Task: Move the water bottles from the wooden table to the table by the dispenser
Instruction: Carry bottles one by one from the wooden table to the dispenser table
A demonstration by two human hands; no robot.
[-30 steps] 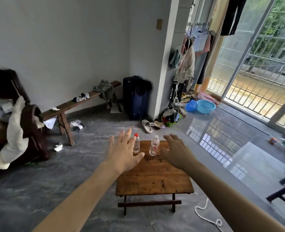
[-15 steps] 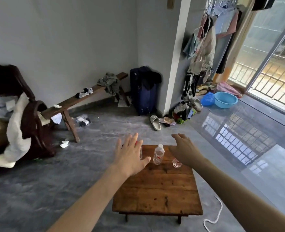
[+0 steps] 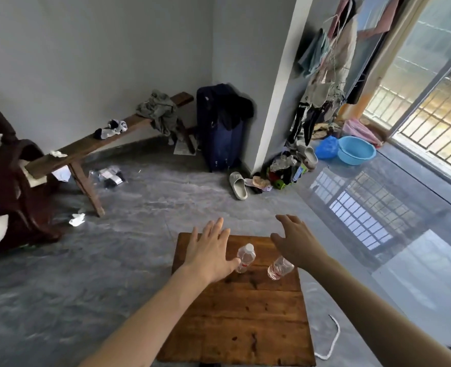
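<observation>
Hands are both spread wide over the far part of the wooden table, and we hold nothing yet. Our left hand has its thumb touching, or almost touching, the nearer-left water bottle, at about 3 o'clock from the palm. The second bottle stands at about 7 o'clock from our right hand, partly under the wrist. A white cord lies on the floor at 3 o'clock from the table.
</observation>
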